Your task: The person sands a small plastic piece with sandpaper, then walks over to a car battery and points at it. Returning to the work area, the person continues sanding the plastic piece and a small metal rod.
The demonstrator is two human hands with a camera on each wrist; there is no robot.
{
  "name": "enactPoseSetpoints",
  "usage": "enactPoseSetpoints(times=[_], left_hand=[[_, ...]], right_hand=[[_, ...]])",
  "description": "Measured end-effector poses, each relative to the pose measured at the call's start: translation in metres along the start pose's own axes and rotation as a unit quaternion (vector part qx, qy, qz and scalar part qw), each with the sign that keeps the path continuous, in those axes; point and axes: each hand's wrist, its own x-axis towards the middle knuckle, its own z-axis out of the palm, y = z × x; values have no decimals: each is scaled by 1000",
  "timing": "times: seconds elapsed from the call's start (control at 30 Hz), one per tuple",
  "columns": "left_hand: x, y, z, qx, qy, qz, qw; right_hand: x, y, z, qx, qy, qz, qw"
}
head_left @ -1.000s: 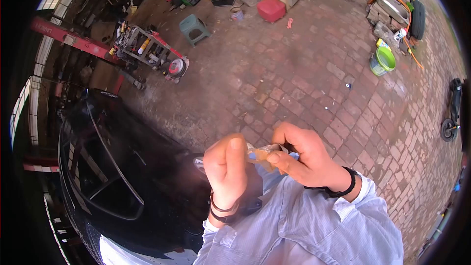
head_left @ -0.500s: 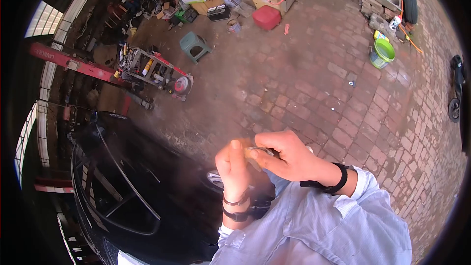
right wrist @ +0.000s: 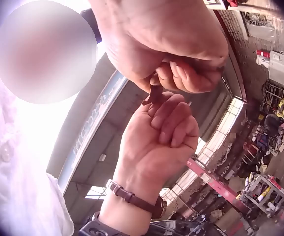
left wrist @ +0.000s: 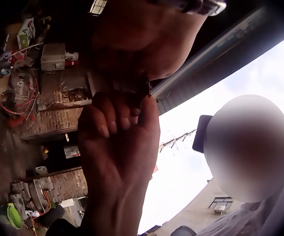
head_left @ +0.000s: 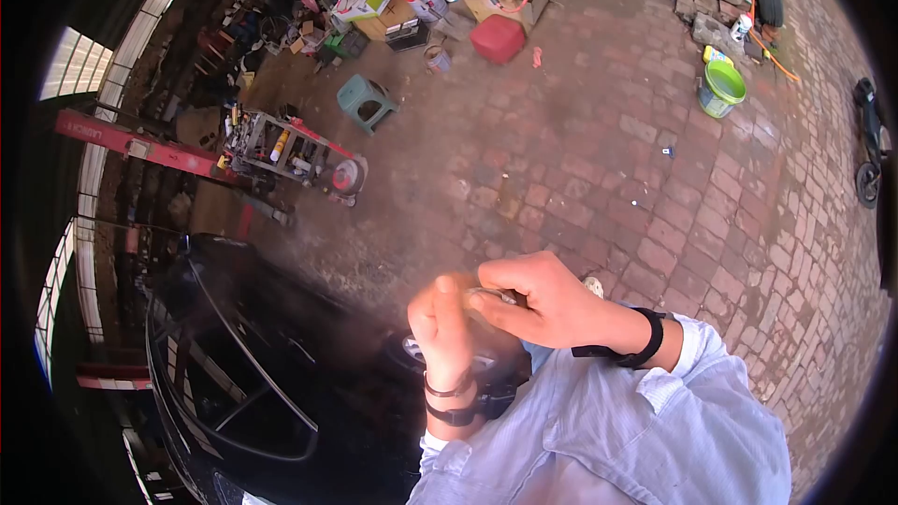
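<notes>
In the head view my left hand and right hand meet in front of my body, fingers curled, thumb sides together. Between them is a small folded scrap of thin brown, sheet-like material, mostly hidden by the fingers. Both hands pinch it between thumb and bent forefinger, as the right wrist view shows. The other fingers fold into the palms. Only a thin greyish edge of the scrap shows from above, beside the right thumb. A bracelet and a dark band circle the left wrist; a black band circles the right.
A black car stands close on the left. Further off are a tool cart, a grey-green stool, a red box-like seat and a green bucket on brick paving. A red lift post is at left.
Both hands have drawn closer together, the right moving left and covering more of the brown scrap. The head view has shifted, so the car and floor things appear moved.
</notes>
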Motion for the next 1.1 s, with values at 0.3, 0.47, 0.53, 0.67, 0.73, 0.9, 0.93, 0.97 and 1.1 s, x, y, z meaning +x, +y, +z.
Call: enactPoseSetpoints(times=[0.3,0.47,0.53,0.67,0.73,0.9,0.93,0.97,1.1], left_hand=[[-6,-1,2,25,3,20,999],[-10,0,-3,29,-2,24,999],[-13,4,2,66,14,16,998],[-12,-4,-11,-16,-12,33,999],[-15,-1,-1,20,18,27,999],[-13,-6,-13,3,27,42,999],[-14,-6,-12,-11,18,20,1000],[-15,-5,-8,-11,19,17,1000],[-15,-7,-4,55,29,19,998]], right_hand=[[-3,-3,3,-25,4,3,1000],[-6,-4,5,-28,0,20,999],[-9,-5,8,-21,14,9,1000],[-11,-5,7,-34,3,26,999],[-12,-6,9,-41,8,30,999],[-14,-3,7,-47,-3,40,998],[-11,-3,9,-48,-3,40,998],[-7,-4,12,-41,5,27,999],[-11,-3,11,-54,-3,40,998]])
